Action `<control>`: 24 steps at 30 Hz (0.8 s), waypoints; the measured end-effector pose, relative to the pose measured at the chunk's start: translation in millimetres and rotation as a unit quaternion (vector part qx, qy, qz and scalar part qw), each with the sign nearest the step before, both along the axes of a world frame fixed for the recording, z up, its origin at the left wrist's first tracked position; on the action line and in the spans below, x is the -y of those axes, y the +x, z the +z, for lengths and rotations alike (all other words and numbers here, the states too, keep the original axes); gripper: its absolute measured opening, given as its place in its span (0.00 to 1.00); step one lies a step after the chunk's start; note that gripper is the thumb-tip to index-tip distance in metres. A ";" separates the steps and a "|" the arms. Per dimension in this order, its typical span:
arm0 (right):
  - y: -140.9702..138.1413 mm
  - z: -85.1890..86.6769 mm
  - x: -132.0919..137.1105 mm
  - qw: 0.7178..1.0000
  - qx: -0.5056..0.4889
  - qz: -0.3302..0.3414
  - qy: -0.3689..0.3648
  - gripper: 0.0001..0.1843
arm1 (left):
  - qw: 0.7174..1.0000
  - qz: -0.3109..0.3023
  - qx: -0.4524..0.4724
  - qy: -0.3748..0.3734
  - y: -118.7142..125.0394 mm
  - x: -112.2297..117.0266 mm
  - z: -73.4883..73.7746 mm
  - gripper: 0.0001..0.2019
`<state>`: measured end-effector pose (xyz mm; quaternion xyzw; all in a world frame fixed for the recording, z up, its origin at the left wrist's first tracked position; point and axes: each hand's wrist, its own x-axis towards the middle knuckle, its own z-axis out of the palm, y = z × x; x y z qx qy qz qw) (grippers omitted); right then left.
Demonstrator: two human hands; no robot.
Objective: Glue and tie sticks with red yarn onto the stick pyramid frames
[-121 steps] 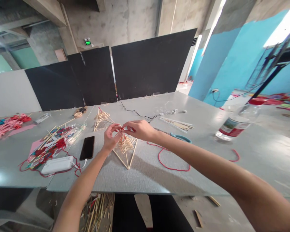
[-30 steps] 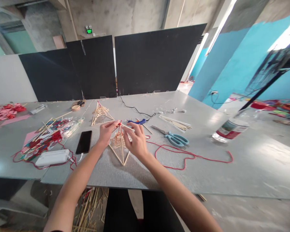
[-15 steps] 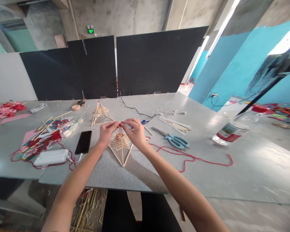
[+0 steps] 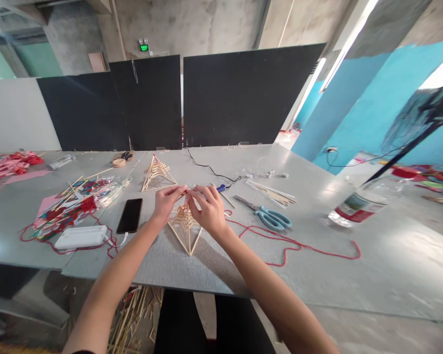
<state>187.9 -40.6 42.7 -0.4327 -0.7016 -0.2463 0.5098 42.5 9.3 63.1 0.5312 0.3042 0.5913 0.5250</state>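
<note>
- The thumb and forefinger of the left hand (image 4: 165, 201) pinch red yarn (image 4: 186, 194) at the peak of a stick pyramid (image 4: 188, 222).
- Just beside them, the right hand (image 4: 209, 209) pinches at the same peak, its other fingers loosely curled.
- The pyramid stands upright on the gray table (image 4: 162, 268) directly below the fingertips, its wider base nearest the person.
- Just past the right knuckles lies a blue tool (image 4: 221, 188), partly hidden.
- Right of the fingers, a length of red yarn trails loosely, close to open scissors (image 4: 271, 217) with blue-gray handles.
- Beyond the scissors is a bundle of thin sticks (image 4: 271, 194); well off to the right, a clear labelled bottle (image 4: 358, 206).
- Ahead and left of the fingers stands a second stick pyramid (image 4: 158, 173).
- Left of the fingers lie a dark-screened phone (image 4: 130, 215), then a white power bank (image 4: 81, 237) and a pile of craft scraps (image 4: 77, 204).
</note>
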 end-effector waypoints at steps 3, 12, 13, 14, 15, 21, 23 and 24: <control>1.6 -6.9 3.0 0.996 0.079 -0.034 -0.004 0.16 | 1.000 -0.006 -0.005 0.009 -0.2 -0.5 -2.0 0.12; -0.9 -11.6 5.4 0.994 0.100 -0.052 -0.015 0.22 | 1.000 0.001 -0.026 0.010 -1.7 -1.7 -0.5 0.12; -1.1 -11.3 5.8 0.993 0.101 -0.053 -0.014 0.22 | 1.000 0.003 -0.030 0.007 -2.3 -1.7 0.3 0.12; -1.4 -10.9 6.2 0.993 0.101 -0.053 -0.014 0.22 | 0.999 0.004 -0.032 0.004 -2.9 -1.7 1.1 0.12; -1.7 -10.3 6.8 0.993 0.101 -0.054 -0.016 0.22 | 0.999 0.004 -0.034 0.002 -3.4 -1.7 2.1 0.11; -2.4 -3.6 12.7 0.998 0.059 -0.001 -0.031 0.20 | 0.999 -0.006 -0.040 -0.010 -5.1 0.0 8.3 0.11; 1.5 -0.5 13.3 0.999 0.012 0.023 -0.031 0.17 | 0.999 -0.006 -0.037 -0.010 -4.6 0.2 9.0 0.11; 4.8 1.2 12.6 0.999 -0.018 0.032 -0.034 0.16 | 0.999 -0.007 -0.034 -0.011 -4.2 -0.1 8.9 0.11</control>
